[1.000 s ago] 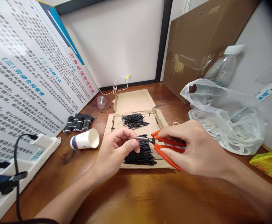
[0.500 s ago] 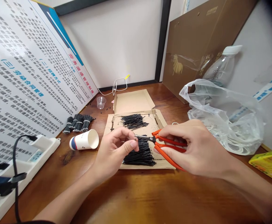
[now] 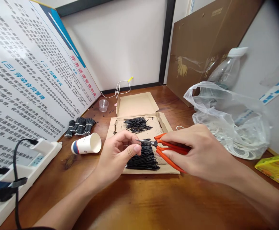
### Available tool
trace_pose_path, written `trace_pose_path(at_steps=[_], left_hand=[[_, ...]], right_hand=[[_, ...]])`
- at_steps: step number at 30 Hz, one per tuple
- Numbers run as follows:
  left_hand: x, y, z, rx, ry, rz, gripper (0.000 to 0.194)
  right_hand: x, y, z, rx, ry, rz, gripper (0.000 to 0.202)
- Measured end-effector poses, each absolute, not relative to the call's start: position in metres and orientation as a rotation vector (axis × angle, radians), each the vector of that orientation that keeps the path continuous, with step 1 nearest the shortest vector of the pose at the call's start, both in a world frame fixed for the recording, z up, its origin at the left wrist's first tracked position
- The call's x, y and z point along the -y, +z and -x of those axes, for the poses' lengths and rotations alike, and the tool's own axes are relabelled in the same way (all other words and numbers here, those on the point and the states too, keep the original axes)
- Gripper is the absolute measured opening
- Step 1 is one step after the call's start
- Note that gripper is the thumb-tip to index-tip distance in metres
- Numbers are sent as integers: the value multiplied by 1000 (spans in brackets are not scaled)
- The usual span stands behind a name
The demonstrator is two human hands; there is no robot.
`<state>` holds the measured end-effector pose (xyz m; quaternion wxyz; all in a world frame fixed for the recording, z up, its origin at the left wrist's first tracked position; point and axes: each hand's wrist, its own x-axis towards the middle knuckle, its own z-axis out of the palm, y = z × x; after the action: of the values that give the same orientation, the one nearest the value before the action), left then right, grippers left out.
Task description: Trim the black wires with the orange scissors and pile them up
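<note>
My left hand point(image 3: 121, 153) pinches a thin black wire point(image 3: 139, 143) between thumb and forefinger; only its dark tip shows, the rest is hidden by the fingers. My right hand point(image 3: 197, 153) is wrapped round the orange handles of a pair of scissors point(image 3: 169, 149). Their pointed blades reach left to my left fingertips and look nearly closed. Below both hands lies an open flat cardboard box point(image 3: 151, 169). It holds a near pile of black wires point(image 3: 143, 161), partly covered by my left hand, and a smaller far pile point(image 3: 137, 124).
On the left lie several tied black wire bundles point(image 3: 80, 125), a paper cup point(image 3: 86, 143) on its side and a power strip point(image 3: 36, 159). A clear plastic cup point(image 3: 103, 105) stands behind. To the right are a plastic bag point(image 3: 240, 124), a bottle point(image 3: 228, 70) and a yellow packet point(image 3: 275, 169).
The scissors have shifted slightly left, their tips closer over my left fingertips, and the handles have drawn closer together. My left hand holds its place.
</note>
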<state>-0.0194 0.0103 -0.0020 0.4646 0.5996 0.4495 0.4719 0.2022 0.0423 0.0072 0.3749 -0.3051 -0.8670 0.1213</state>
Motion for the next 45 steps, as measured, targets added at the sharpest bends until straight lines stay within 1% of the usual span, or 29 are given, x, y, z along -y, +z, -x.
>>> trace_pose_path(at_steps=[6, 12, 19, 24, 27, 36, 42, 45], left_hand=[[-10, -3, 21, -1069, 1168, -1465, 22], [-10, 0, 18, -1099, 1173, -1450, 24], [-10, 0, 17, -1061, 1164, -1412, 20], [-9, -1, 18, -1059, 1169, -1418, 18], [-9, 0, 18, -1066, 1173, -1421, 17], [-9, -1, 17, -1059, 1188, -1385, 22], [-9, 0, 16, -1073, 1182, -1382, 23], [-9, 1, 16, -1072, 1182, -1382, 24]], right_hand=[[-40, 11, -204, 2211, 415, 789, 10], [-39, 10, -203, 2270, 407, 778, 11], [-41, 5, -202, 2233, 260, 783, 14], [-39, 8, -203, 2215, 374, 801, 9], [-38, 9, -204, 2242, 386, 811, 9], [-42, 3, -203, 2246, 271, 803, 16], [-41, 4, -202, 2213, 405, 842, 9], [-40, 5, -202, 2228, 412, 856, 10]])
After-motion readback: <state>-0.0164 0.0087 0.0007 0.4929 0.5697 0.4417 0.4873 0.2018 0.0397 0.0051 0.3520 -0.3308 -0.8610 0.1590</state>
